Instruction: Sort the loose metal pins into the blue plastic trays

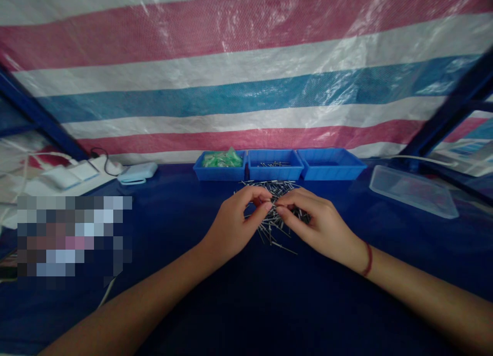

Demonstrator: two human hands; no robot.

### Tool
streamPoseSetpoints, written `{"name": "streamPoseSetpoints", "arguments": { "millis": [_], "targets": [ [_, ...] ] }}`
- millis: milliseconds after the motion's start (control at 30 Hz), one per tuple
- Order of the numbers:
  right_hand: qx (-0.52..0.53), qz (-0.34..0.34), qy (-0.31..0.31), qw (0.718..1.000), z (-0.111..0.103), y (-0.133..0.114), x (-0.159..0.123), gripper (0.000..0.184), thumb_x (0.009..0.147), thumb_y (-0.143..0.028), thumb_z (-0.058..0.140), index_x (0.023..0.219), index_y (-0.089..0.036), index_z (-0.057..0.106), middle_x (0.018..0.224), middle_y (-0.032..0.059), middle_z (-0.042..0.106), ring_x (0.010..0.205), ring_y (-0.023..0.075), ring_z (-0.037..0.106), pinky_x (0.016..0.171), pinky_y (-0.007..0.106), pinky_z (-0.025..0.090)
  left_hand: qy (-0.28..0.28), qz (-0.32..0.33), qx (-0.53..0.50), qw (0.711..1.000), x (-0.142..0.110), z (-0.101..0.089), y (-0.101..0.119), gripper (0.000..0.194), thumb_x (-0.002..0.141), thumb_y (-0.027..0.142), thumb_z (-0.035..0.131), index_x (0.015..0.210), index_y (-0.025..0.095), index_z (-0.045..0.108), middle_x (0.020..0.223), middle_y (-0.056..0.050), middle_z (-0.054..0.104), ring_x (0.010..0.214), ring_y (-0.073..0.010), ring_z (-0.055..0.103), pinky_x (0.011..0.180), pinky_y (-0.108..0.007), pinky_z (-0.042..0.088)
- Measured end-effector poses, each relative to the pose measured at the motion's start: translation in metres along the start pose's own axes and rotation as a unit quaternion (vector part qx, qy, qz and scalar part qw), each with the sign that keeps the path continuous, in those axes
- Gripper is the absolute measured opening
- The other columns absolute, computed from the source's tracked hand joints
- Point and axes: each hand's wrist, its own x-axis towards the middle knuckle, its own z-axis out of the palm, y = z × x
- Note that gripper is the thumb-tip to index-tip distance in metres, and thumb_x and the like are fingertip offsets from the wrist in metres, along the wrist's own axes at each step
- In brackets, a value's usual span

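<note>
A loose pile of thin metal blind rivets (pixel 275 227) lies on the blue table. Just over it, my left hand (pixel 234 217) pinches with thumb and index finger on what looks like one small rivet. Facing it, my right hand (pixel 319 217) has its thumb and fingers closed at the other side of the same small piece. The fingertips of both hands almost meet, so most of the piece is hidden. Behind the pile, a blue bin (pixel 275 173) holds a few rivets.
Left of that bin, another blue bin (pixel 200 172) contains a green plastic bag (pixel 221 159); a third bin (pixel 331 172) stands to the right. A clear plastic lid (pixel 414 191) lies at right. Power strip (pixel 73 176), light-blue case (pixel 137 173) and cables are at left.
</note>
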Motion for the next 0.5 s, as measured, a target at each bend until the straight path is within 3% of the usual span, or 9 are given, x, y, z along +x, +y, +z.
{"name": "streamPoseSetpoints", "arguments": {
  "millis": [167, 500],
  "targets": [
    [0.030, 0.044, 0.014, 0.999, 0.0039, 0.0016, -0.0018, 0.013, 0.087, -0.024, 0.050, 0.085, -0.019, 0.062, 0.080, 0.0037, 0.065, 0.075, 0.0160, 0.059, 0.067, 0.030, 0.047, -0.004, -0.060, -0.049, 0.997, -0.0021, 0.0037, -0.0010, 0.012, 0.083, 0.026, 0.058, 0.092, 0.020, 0.060, 0.085, 0.000, 0.067, 0.077, -0.0144, 0.062, 0.068, -0.027, 0.046],
    [0.048, 0.042, -0.016, 0.998, 0.0058, -0.0025, -0.0017, 0.014, 0.089, -0.022, 0.047, 0.087, -0.019, 0.061, 0.085, 0.0044, 0.064, 0.081, 0.0170, 0.058, 0.076, 0.033, 0.046, 0.006, -0.031, -0.037, 0.999, -0.0021, 0.0016, 0.0027, 0.010, 0.082, 0.024, 0.060, 0.090, 0.021, 0.064, 0.082, 0.002, 0.068, 0.073, -0.0123, 0.061, 0.069, -0.025, 0.047]
  ]
}}
